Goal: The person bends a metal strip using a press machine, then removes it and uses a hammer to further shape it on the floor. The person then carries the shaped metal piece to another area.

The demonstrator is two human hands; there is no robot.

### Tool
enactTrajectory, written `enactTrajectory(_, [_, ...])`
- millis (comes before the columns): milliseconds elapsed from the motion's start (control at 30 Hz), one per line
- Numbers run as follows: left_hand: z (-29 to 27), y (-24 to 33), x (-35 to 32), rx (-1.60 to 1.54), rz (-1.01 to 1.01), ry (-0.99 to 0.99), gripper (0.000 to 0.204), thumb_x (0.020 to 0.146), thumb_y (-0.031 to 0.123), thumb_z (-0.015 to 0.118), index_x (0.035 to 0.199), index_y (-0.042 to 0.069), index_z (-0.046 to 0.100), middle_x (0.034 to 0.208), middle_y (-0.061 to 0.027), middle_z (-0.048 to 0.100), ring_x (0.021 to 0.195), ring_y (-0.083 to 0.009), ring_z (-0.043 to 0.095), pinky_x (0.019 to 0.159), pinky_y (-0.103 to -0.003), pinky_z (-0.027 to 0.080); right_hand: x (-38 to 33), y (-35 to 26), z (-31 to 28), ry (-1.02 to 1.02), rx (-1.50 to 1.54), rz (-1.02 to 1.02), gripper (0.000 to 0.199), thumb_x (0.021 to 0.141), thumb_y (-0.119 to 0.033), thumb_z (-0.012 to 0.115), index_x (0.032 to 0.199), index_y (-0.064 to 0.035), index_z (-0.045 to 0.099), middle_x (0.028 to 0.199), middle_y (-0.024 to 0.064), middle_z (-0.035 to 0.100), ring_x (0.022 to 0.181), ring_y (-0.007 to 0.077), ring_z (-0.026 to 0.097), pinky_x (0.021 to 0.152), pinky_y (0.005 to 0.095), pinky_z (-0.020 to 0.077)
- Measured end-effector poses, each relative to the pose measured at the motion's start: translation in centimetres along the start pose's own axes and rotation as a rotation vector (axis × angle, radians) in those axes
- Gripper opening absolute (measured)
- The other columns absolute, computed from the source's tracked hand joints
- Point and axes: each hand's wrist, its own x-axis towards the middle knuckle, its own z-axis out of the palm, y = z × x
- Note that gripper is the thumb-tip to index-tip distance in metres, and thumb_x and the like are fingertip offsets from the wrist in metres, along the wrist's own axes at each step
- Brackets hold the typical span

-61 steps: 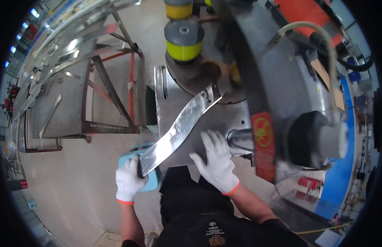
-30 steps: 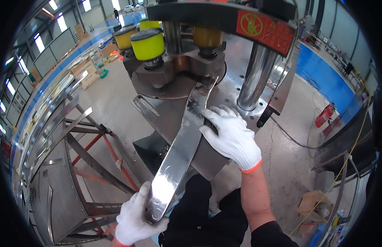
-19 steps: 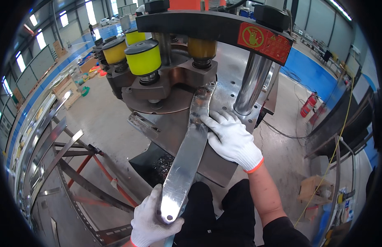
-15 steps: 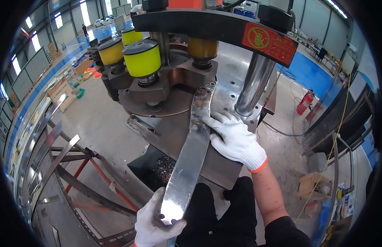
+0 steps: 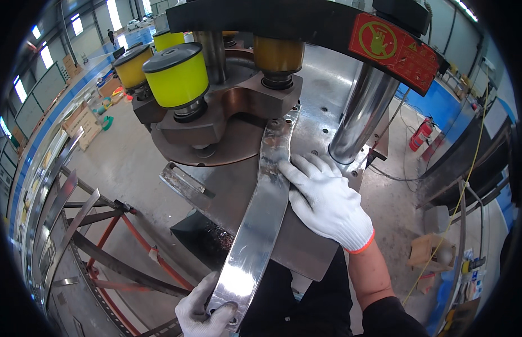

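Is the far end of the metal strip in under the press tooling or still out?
In. The metal strip runs from the left hand up the table, its far end tucked under the tooling.

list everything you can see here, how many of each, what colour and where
metal strip: 1, shiny silver, on the press table, far end under the tooling
press table: 1, grey steel, centre
yellow cylinders: at least 2, yellow with black tops, upper left
steel column: 1, polished silver, right of the strip
warning label: 1, red, upper right on the black press head
metal rack: 1, grey and red, lower left
fire extinguisher: 1, red, floor at right
left hand: white glove, gripping the strip's near end
right hand: white glove, flat against the strip's right edge
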Motion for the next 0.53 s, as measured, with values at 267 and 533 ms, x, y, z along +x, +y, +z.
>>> enactTrajectory(267, [-0.3, -0.6, -0.2, 0.037, 0.012, 0.055, 0.074, 0.089, 0.013, 0.089, 0.147, -0.016, 0.056, 0.141, -0.0237, 0.068, 0.127, -0.0281, 0.067, 0.109, -0.040, 0.053, 0.1, 0.3, 0.0, -0.002, -0.030, -0.042, 0.048, 0.097, -0.019, 0.066, 0.141, -0.0027, 0.063, 0.137, 0.0193, 0.065, 0.132, 0.0383, 0.060, 0.118, 0.0532, 0.0436])
enactTrajectory(533, [-1.2, -0.9, 0.6, 0.137, -0.049, 0.081, 0.096, 0.080, 0.038, 0.088, 0.158, -0.003, 0.050, 0.123, -0.0200, 0.077, 0.107, -0.0422, 0.078, 0.101, -0.039, 0.060, 0.1, 0.4, -0.2, -0.021, -0.011, -0.041, 0.049, 0.098, -0.020, 0.066, 0.144, -0.0042, 0.062, 0.138, 0.0190, 0.064, 0.132, 0.0386, 0.060, 0.119, 0.0538, 0.0424])
